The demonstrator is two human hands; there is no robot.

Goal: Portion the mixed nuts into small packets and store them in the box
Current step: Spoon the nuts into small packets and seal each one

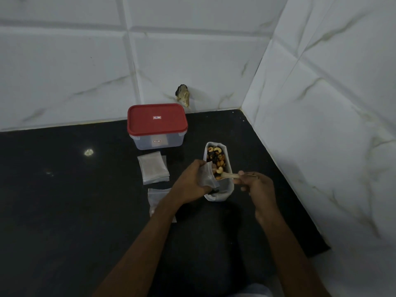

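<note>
A white bag of mixed nuts (216, 156) stands open on the black counter. My left hand (190, 183) holds a small clear packet (207, 177) open at the bag's left edge. My right hand (255, 185) grips a wooden spoon (227, 176) carrying a few nuts, its bowl at the packet's mouth. A clear plastic box with a red lid (157, 125) stands shut behind, near the wall. A stack of empty packets (153, 168) lies in front of the box, and another packet (156, 198) lies partly under my left forearm.
The black counter (64, 200) runs left and toward me. White tiled walls close it in at the back and right, meeting in a corner (242, 108). A rough hole in the back wall (183, 96) sits just above the counter.
</note>
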